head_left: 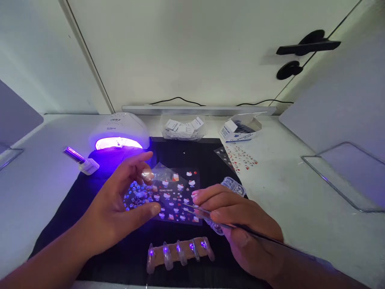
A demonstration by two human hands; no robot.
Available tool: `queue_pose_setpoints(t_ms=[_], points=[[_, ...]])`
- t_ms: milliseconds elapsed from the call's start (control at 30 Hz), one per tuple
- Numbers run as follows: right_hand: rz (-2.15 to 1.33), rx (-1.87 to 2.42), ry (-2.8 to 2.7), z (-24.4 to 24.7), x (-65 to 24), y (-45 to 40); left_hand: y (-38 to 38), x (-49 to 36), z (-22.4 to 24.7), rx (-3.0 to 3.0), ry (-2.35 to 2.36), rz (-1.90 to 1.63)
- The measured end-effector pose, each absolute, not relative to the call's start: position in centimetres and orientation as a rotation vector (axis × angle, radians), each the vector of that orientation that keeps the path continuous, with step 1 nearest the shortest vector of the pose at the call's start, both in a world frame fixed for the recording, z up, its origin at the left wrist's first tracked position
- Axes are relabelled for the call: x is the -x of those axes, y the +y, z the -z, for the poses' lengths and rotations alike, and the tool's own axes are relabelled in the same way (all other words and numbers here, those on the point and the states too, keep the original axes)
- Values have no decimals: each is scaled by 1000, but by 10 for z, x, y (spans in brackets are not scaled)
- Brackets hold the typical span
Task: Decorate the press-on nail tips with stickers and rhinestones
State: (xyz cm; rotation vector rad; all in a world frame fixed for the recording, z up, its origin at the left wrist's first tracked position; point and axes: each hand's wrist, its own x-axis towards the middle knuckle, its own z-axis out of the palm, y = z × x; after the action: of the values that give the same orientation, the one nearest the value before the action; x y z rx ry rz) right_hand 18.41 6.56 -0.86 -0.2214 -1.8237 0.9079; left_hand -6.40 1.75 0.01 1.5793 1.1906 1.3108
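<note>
My left hand [116, 208] is raised over the left part of a nail sticker sheet [180, 218] printed with white cat faces and red details. A thin clear film [170, 175] meets its fingertips and shows a shine over one of them; the thumb stands apart from the fingers. My right hand [240, 224] grips metal tweezers [204, 211], whose tips point left over the stickers. In front lies a tan strip [173, 249] with several glossy, curved nail tips [167, 257] across it. Blue-lit small decorations [136, 196] show behind my left fingers.
A lit nail lamp [120, 124] stands at the back left, with a polish bottle [88, 165] beside it. Behind the black mat [183, 154] are a tub of sachets [183, 127] and an open box [240, 127]. More sticker sheets [240, 157] and a clear case [233, 186] lie right.
</note>
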Motion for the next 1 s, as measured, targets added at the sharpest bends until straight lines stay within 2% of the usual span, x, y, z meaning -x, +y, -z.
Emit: queue_pose_setpoints(t_ms=[133,500,1000], points=[[-906,245,-1815,10,-188,67,20,58,0,-1437,1041,-1403],[-885,248,-1746,11,-188,68,16,48,8,-1425,989,-1563],[-936,181,-1758,14,-183,68,18,44,8,-1507,1000,-1454]])
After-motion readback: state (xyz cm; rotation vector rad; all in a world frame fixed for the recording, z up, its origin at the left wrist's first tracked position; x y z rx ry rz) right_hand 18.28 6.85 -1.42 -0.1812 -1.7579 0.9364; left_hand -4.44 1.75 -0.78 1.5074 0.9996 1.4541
